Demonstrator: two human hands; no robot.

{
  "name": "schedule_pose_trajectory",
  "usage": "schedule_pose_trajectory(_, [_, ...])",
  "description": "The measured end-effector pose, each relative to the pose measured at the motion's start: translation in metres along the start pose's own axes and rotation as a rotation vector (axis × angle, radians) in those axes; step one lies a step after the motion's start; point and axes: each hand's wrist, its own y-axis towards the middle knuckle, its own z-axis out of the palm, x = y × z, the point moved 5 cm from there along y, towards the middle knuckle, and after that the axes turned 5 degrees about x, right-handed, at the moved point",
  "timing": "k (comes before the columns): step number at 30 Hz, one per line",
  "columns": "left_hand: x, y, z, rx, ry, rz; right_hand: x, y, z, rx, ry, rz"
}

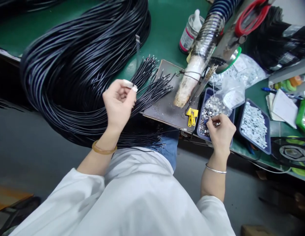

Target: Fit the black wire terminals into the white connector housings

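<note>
My left hand (120, 103) is closed in a pinch on a thin black cable (137, 59). That cable rises blurred from the fingertips and ends in a small shiny tip. Around the hand lies a large coiled bundle of black cables (85, 42), whose stripped ends (164, 82) fan out to its right. My right hand (222, 131) reaches into a dark blue bin (199, 129) of small shiny metal pieces (206, 114). Its thumb and fingers are pressed together; what they pinch is too small to make out.
A fume hose (191, 73) points down over a brown board (164, 113) with a yellow cutter (192, 117). Further right are a second bin (266, 141) of pale pieces, plastic bags (250, 70) and paper slips (285, 106). Behind stand a jar (188, 37) and red-handled scissors (252, 16).
</note>
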Motion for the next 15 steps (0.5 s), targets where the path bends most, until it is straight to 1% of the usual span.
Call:
schedule_pose_trajectory(1, [-0.005,-0.004,0.000,0.049,-0.154,-0.058,0.001,0.000,-0.001,-0.019,0.011,-0.012])
schedule_pose_trajectory(2, [-0.013,-0.010,0.007,0.187,-0.269,-0.114,0.002,0.000,-0.002,-0.046,0.026,-0.018])
schedule_pose_trajectory(3, [-0.022,-0.020,0.022,0.452,-0.329,-0.216,0.004,0.000,-0.004,-0.080,0.052,-0.015])
schedule_pose_trajectory(4, [-0.030,-0.037,0.041,0.767,-0.369,-0.345,0.006,-0.001,-0.007,-0.117,0.095,-0.001])
schedule_pose_trajectory(5, [-0.039,-0.056,0.057,1.033,-0.399,-0.458,0.010,-0.003,-0.009,-0.148,0.162,0.020])
schedule_pose_trajectory(6, [-0.047,-0.071,0.070,1.174,-0.438,-0.526,0.014,-0.006,-0.010,-0.170,0.249,0.045])
schedule_pose_trajectory(7, [-0.051,-0.082,0.082,1.238,-0.476,-0.585,0.020,-0.010,-0.011,-0.185,0.350,0.068])
schedule_pose_trajectory(8, [-0.050,-0.090,0.094,1.240,-0.498,-0.652,0.028,-0.016,-0.012,-0.184,0.456,0.077])
schedule_pose_trajectory(9, [-0.047,-0.094,0.104,1.175,-0.513,-0.699,0.037,-0.022,-0.012,-0.198,0.541,0.076])
schedule_pose_trajectory(10, [-0.041,-0.095,0.112,1.082,-0.518,-0.716,0.046,-0.029,-0.015,-0.250,0.577,0.064])
schedule_pose_trajectory(12, [-0.029,-0.092,0.120,0.877,-0.502,-0.693,0.064,-0.044,-0.018,-0.359,0.595,0.015])
schedule_pose_trajectory(14, [-0.021,-0.087,0.121,0.738,-0.489,-0.623,0.077,-0.054,-0.015,-0.369,0.673,-0.038])
schedule_pose_trajectory(15, [-0.019,-0.085,0.120,0.701,-0.489,-0.589,0.080,-0.057,-0.012,-0.345,0.719,-0.050])
